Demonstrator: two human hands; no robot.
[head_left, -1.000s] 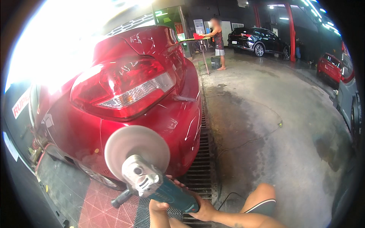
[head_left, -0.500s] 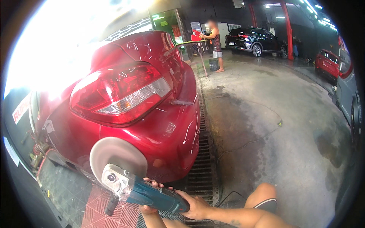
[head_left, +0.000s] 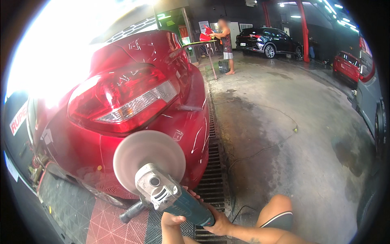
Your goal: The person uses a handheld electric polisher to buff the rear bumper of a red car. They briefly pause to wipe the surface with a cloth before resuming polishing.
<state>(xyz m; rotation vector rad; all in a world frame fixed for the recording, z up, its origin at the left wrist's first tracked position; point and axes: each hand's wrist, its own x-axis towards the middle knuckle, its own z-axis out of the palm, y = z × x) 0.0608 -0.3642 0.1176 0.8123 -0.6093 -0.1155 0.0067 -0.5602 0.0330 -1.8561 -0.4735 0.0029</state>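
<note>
Both my hands are closed round a blue-green rotary polisher (head_left: 190, 208) with a silver gear head. My left hand (head_left: 174, 220) wraps the body behind the head, its fingertips showing over the far side. At the rear end, my right hand (head_left: 219, 223) grips the housing. A round, greyish pad (head_left: 132, 156), smooth as if blurred by spinning, lies over the corner of the red car's bumper (head_left: 166, 142); whether it presses on the paint I cannot tell. Unheld, a black side handle (head_left: 134, 212) juts out from the head. Above the pad is the tail light (head_left: 122, 99).
Pale streaks (head_left: 196, 140) mark the bumper's right side. A floor drain grate (head_left: 212, 171) runs beside the car. A cable (head_left: 260, 152) trails over the concrete. Farther back, a person (head_left: 226, 38) stands at a stand with red parts (head_left: 206, 35), near a black car (head_left: 270, 42).
The polisher and both hands have shifted right, moving the pad rightward along the bumper corner below the tail light. The view has turned slightly. My grip looks the same.
</note>
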